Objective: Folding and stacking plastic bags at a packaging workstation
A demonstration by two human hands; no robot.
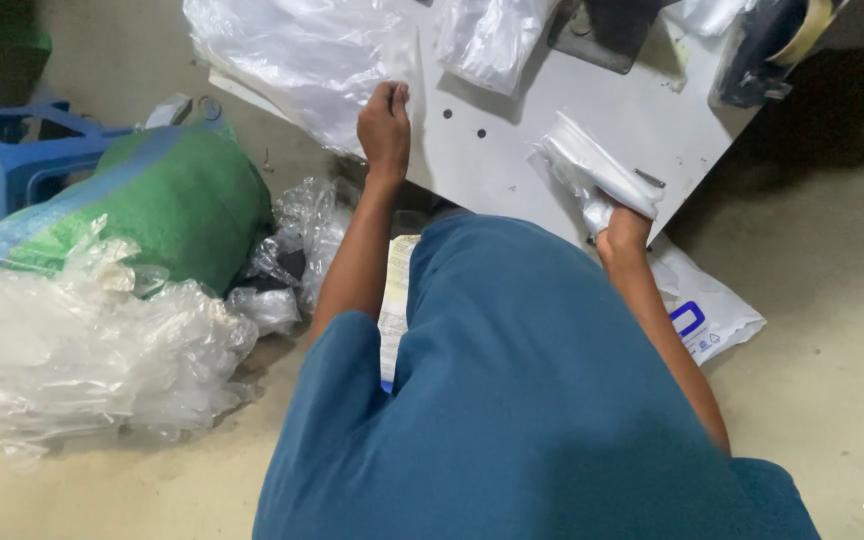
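**Partly hidden: two hands on plastic at a white table**

Only the backs of both hands show, so the fingertips are mostly out of sight. The left hand [384, 125] is curled shut, pinching the lower edge of a clear plastic bag [297, 55] that lies on the white table [552, 130]; the bag's top is cut off by the frame. The right hand [620, 222] is closed around a folded white plastic bag [592, 165] at the table's near edge, its fingers buried under the folds.

A blue shirt [522, 400] fills the lower middle and covers most of what lies beneath the table. Under it, a white mailer bag [707, 310] sticks out on the floor near the right forearm, half hidden. On the left, a heap of crumpled clear plastic [82, 340] rests against a green sack [172, 195], with a blue stool [12, 145] behind it. Dark objects at the table's far edge are cropped and hard to identify.
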